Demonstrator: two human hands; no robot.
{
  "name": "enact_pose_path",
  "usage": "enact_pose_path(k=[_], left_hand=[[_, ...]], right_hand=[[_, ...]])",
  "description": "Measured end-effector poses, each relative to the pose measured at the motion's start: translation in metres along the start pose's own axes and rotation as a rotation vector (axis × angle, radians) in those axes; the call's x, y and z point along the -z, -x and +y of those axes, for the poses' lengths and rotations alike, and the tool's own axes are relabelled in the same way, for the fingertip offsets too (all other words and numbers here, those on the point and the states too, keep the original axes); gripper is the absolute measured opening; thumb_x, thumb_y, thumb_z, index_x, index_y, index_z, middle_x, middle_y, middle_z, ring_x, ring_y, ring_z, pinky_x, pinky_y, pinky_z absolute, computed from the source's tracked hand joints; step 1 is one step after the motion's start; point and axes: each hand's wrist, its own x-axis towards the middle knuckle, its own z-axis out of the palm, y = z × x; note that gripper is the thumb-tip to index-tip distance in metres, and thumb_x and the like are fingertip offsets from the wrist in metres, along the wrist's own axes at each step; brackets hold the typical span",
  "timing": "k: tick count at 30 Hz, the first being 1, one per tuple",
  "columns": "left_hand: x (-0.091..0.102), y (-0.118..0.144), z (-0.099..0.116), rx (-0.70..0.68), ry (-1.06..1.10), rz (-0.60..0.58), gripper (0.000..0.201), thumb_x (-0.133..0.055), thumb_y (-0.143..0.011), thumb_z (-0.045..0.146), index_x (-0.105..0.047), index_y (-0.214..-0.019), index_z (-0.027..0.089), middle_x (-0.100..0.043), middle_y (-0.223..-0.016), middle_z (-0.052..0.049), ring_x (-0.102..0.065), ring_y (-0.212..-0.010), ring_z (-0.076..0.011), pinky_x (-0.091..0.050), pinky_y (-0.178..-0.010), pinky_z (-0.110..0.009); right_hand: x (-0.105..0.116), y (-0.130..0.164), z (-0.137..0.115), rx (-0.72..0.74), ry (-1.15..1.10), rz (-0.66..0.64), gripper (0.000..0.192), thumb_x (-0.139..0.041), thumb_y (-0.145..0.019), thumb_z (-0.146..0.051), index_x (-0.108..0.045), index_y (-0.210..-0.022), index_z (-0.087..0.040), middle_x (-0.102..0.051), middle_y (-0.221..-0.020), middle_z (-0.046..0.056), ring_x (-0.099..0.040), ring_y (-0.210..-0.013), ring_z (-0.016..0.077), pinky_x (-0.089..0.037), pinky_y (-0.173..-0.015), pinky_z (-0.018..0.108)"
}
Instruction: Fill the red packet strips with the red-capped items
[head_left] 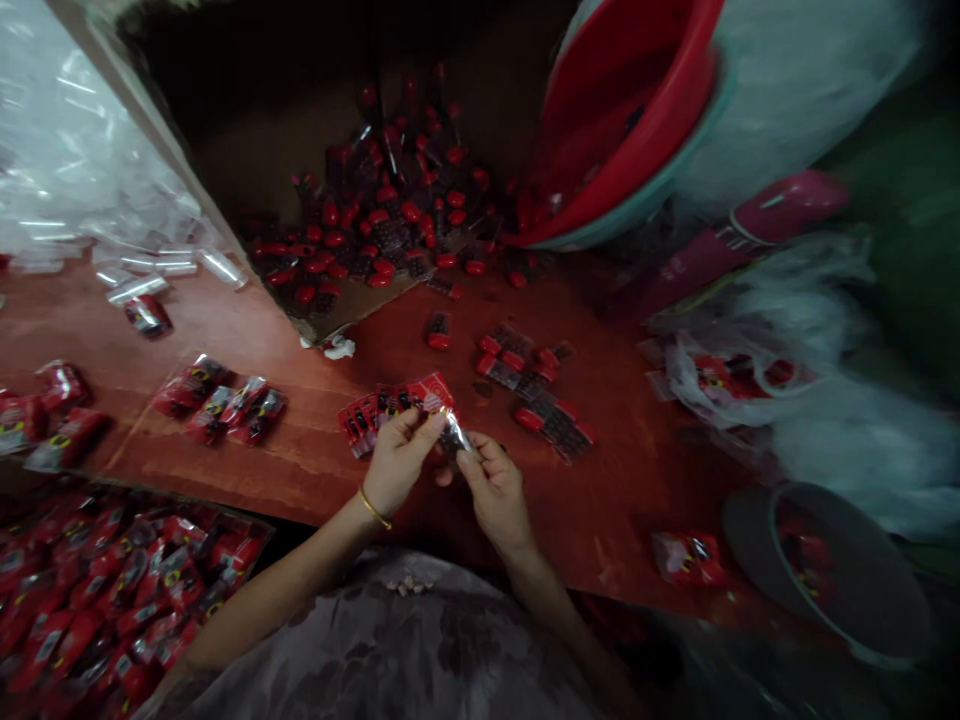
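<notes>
My left hand [397, 462], with a gold bangle on the wrist, and my right hand [491, 485] meet over the near edge of the red-brown table [315, 470]. Both pinch a small clear plastic packet [452, 436] with a dark item inside. Just behind my fingers lies a fanned stack of red printed cards [390, 405]. To the right of my hands several loose small black-and-red items [536, 395] are scattered on the table.
A cardboard box [375, 215] holds a heap of the black-and-red items. A red basin [622, 120] leans at upper right. Finished packets [225, 400] lie left; a box of them [112, 590] sits lower left. Clear empty sleeves [142, 275] are at far left. A grey bowl [832, 570] stands lower right.
</notes>
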Motion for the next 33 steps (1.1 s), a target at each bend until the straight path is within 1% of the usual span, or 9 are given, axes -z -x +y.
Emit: enact_pose_path(k=[4, 11, 14, 16, 19, 22, 25, 28, 33], left_hand=[[0.000, 0.005, -0.010, 0.059, 0.084, -0.068, 0.039, -0.071, -0.063, 0.048, -0.057, -0.070, 0.012, -0.056, -0.059, 0.001, -0.047, -0.044, -0.0066, -0.038, -0.042, -0.020], [0.021, 0.008, -0.001, 0.044, 0.119, -0.002, 0.040, -0.073, -0.059, 0.049, -0.060, -0.065, 0.012, -0.059, -0.056, 0.000, -0.053, -0.050, -0.0094, -0.045, -0.053, -0.024], [0.049, 0.013, 0.016, 0.015, 0.071, 0.124, 0.037, -0.075, -0.060, 0.043, -0.066, -0.077, 0.012, -0.067, -0.074, -0.003, -0.061, -0.067, -0.0124, -0.048, -0.070, -0.025], [0.076, 0.018, 0.029, 0.021, -0.020, 0.259, 0.035, -0.075, -0.059, 0.042, -0.065, -0.073, 0.012, -0.068, -0.073, -0.002, -0.062, -0.068, -0.0137, -0.049, -0.071, -0.026], [0.124, 0.022, 0.047, 0.026, -0.225, 0.510, 0.043, -0.078, -0.049, 0.045, -0.062, -0.071, 0.012, -0.066, -0.064, 0.000, -0.061, -0.059, -0.0140, -0.050, -0.063, -0.025], [0.163, 0.023, 0.058, 0.113, -0.378, 0.568, 0.049, -0.076, -0.048, 0.049, -0.061, -0.077, 0.013, -0.066, -0.060, -0.001, -0.061, -0.057, -0.0159, -0.051, -0.059, -0.027], [0.179, 0.028, 0.059, 0.161, -0.516, 0.522, 0.053, -0.073, -0.051, 0.053, -0.061, -0.082, 0.012, -0.066, -0.061, -0.002, -0.060, -0.056, -0.0159, -0.049, -0.054, -0.026], [0.177, 0.031, 0.055, 0.114, -0.583, 0.458, 0.054, -0.071, -0.053, 0.055, -0.063, -0.084, 0.012, -0.065, -0.069, -0.003, -0.059, -0.060, -0.0155, -0.049, -0.054, -0.025], [0.164, 0.031, 0.051, 0.041, -0.645, 0.281, 0.041, -0.064, -0.064, 0.054, -0.063, -0.075, 0.014, -0.061, -0.067, 0.000, -0.054, -0.060, -0.0139, -0.046, -0.056, -0.024]], right_hand=[[0.000, -0.005, 0.002, -0.001, 0.050, 0.069, 0.018, -0.061, -0.078, -0.035, -0.054, -0.083, -0.019, -0.061, -0.051, -0.005, -0.059, -0.045, 0.0115, -0.048, -0.051, 0.022], [-0.024, -0.021, 0.001, 0.022, 0.053, 0.036, 0.029, -0.070, -0.067, -0.037, -0.047, -0.063, -0.020, -0.054, -0.046, -0.007, -0.051, -0.037, 0.0090, -0.044, -0.038, 0.019], [-0.029, -0.019, 0.002, 0.102, 0.166, 0.008, 0.021, -0.066, -0.072, -0.036, -0.053, -0.071, -0.019, -0.057, -0.051, -0.006, -0.054, -0.043, 0.0091, -0.046, -0.043, 0.019], [-0.024, -0.016, 0.006, 0.142, 0.274, 0.018, 0.018, -0.059, -0.079, -0.035, -0.055, -0.073, -0.019, -0.058, -0.054, -0.004, -0.056, -0.047, 0.0094, -0.046, -0.047, 0.020], [-0.003, -0.014, 0.013, 0.208, 0.497, 0.091, 0.018, -0.051, -0.085, -0.033, -0.056, -0.074, -0.020, -0.060, -0.056, -0.003, -0.057, -0.051, 0.0102, -0.047, -0.052, 0.021], [0.034, -0.018, 0.017, 0.337, 0.811, 0.272, 0.018, -0.050, -0.086, -0.033, -0.060, -0.081, -0.019, -0.066, -0.069, 0.003, -0.062, -0.063, 0.0139, -0.049, -0.063, 0.025], [0.071, -0.026, 0.018, 0.474, 1.116, 0.476, 0.021, -0.052, -0.084, -0.035, -0.063, -0.085, -0.017, -0.068, -0.080, 0.008, -0.062, -0.075, 0.0203, -0.048, -0.072, 0.033], [0.093, -0.036, 0.022, 0.549, 1.234, 0.519, 0.023, -0.052, -0.084, -0.035, -0.062, -0.088, -0.015, -0.068, -0.082, 0.011, -0.062, -0.079, 0.0236, -0.047, -0.074, 0.038], [0.072, -0.036, 0.015, 0.661, 1.115, 0.403, 0.018, -0.053, -0.084, -0.029, -0.060, -0.093, -0.016, -0.067, -0.091, 0.011, -0.061, -0.086, 0.0230, -0.047, -0.080, 0.038]])
